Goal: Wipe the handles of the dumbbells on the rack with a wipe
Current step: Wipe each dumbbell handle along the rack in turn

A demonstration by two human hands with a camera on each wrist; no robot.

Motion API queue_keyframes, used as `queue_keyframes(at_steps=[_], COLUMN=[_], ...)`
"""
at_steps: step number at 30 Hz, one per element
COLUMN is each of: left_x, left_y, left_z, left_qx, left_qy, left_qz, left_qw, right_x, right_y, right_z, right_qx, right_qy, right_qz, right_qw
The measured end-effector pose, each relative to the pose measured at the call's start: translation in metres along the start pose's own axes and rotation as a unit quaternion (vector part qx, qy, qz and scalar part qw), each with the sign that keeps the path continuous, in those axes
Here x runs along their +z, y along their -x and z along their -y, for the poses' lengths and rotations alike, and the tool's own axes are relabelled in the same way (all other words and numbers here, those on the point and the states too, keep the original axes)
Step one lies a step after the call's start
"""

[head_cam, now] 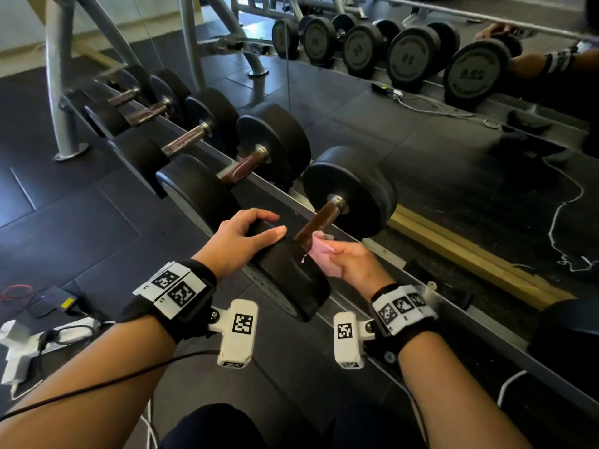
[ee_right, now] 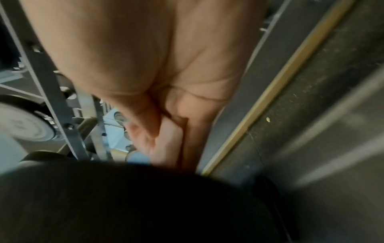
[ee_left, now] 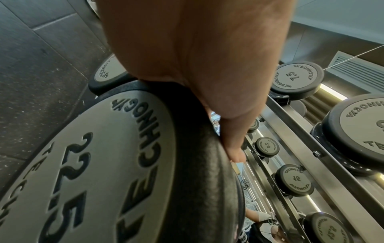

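From the head view, the nearest dumbbell is sitting at the close end of the rack, with more dumbbells lining up behind it. The left hand is resting on top of that dumbbell's near weight head, fingers draped fairly straight over the rubber, not clenching anything. The right hand is pinching a pink wipe between thumb and fingers, and the wipe is touching the brown handle right where it meets the near head. A mirror behind the rack is reflecting more dumbbells. In the left wrist view, the left hand is lying over the rim of the weight head marked 22.5, thumb running along the edge. The right wrist view is pretty blurry; the right hand is curling its fingers around the wipe, just above the dark head of the dumbbell.
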State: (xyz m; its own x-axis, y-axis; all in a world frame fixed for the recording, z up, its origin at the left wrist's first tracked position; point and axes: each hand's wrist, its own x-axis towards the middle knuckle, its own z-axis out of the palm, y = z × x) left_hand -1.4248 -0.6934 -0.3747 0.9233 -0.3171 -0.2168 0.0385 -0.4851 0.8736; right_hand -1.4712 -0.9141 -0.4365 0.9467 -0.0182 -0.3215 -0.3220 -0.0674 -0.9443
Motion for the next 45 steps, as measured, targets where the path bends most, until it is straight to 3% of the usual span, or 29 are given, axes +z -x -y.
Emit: queue_keyframes(at_steps=[3, 6, 8, 11, 13, 15, 20, 23, 24, 29, 37, 38, 42, 45], left_x=[0.001, 0.004, 0.004, 0.005, 0.005, 0.004, 0.003, 0.002, 0.002, 0.003, 0.003, 0.002, 0.003, 0.003], left_y=[-0.001, 0.0, -0.001, -0.001, -0.001, -0.001, -0.002, -0.003, -0.003, -0.003, -0.003, -0.003, -0.003, -0.004], left_z=[0.004, 0.007, 0.009, 0.012, 0.012, 0.011, 0.013, 0.014, 0.015, 0.017, 0.014, 0.015, 0.016, 0.018], left_qx=[0.015, 0.043, 0.051, 0.058, 0.063, 0.061, 0.063, 0.062, 0.062, 0.062, 0.07, 0.069, 0.064, 0.062], left_qy=[0.008, 0.017, 0.018, 0.012, 0.012, 0.021, 0.017, 0.016, 0.016, 0.012, 0.012, 0.013, 0.022, 0.016], left_qz=[-0.022, -0.053, -0.063, -0.071, -0.073, -0.067, -0.056, -0.049, -0.048, -0.056, -0.055, -0.054, -0.053, -0.053], left_qw=[1.0, 0.998, 0.997, 0.996, 0.995, 0.996, 0.996, 0.997, 0.997, 0.996, 0.996, 0.996, 0.996, 0.997], right_x=[-0.019, -0.028, -0.026, -0.023, -0.023, -0.023, -0.021, -0.017, -0.017, -0.007, -0.011, -0.011, -0.007, -0.008], right_y=[0.001, -0.013, -0.031, -0.054, -0.063, -0.064, -0.073, -0.082, -0.083, -0.082, -0.08, -0.079, -0.075, -0.074], right_z=[0.037, 0.065, 0.073, 0.077, 0.079, 0.084, 0.09, 0.092, 0.089, 0.074, 0.081, 0.081, 0.071, 0.07], right_qx=[-0.07, -0.149, -0.166, -0.13, -0.102, -0.12, -0.153, -0.182, -0.188, -0.206, -0.179, -0.177, -0.163, -0.157], right_qy=[0.056, 0.179, 0.287, 0.43, 0.54, 0.622, 0.628, 0.689, 0.693, 0.67, 0.465, 0.459, 0.538, 0.542], right_qz=[-0.007, -0.026, -0.01, 0.027, 0.086, 0.122, 0.163, 0.182, 0.177, 0.129, 0.134, 0.129, 0.169, 0.146], right_qw=[0.996, 0.972, 0.943, 0.893, 0.831, 0.764, 0.746, 0.677, 0.673, 0.702, 0.857, 0.861, 0.81, 0.813])
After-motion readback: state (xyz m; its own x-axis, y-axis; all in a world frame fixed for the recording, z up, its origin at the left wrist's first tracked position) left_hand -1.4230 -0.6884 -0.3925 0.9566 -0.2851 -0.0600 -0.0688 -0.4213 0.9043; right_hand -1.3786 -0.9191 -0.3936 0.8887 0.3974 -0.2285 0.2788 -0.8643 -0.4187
